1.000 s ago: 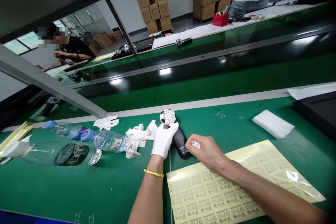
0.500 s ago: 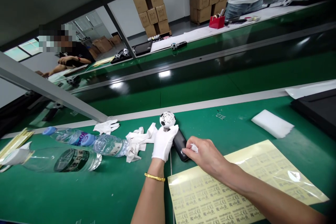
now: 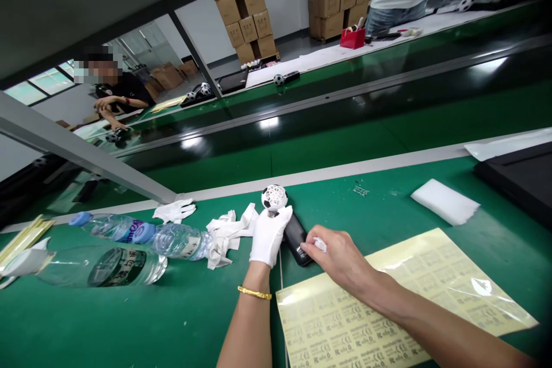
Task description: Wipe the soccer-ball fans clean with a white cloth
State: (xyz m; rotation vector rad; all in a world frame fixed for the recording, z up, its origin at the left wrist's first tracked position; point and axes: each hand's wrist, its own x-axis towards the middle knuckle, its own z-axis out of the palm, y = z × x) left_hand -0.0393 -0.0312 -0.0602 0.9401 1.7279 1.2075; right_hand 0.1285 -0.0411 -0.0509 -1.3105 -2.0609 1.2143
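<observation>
My left hand [image 3: 266, 237], in a white glove, is closed on a handheld fan with a black-and-white football-shaped head [image 3: 275, 198]. The fan's black handle [image 3: 297, 241] slants down to the right on the green bench, partly hidden by the glove. My bare right hand [image 3: 338, 253] is closed around a small white wad [image 3: 319, 244], perhaps cloth or tissue; most of it is hidden. Its fingertips touch the handle's lower end beside small pale print. Under my right forearm lies a yellowish sheet of printed labels [image 3: 328, 322].
Plastic bottles [image 3: 181, 240] lie to the left, near white rags [image 3: 230, 227] and a spare white glove [image 3: 175, 211]. A white foam sheet [image 3: 445, 201] and a black tray [image 3: 521, 175] are at right. Behind the bench's raised edge runs a green conveyor [image 3: 328, 149]; two people are beyond.
My hands and the fan have hardly moved. Across the conveyor, the seated person's hand has come forward onto a dark object with a ball-shaped end. The camera view has shifted slightly.
</observation>
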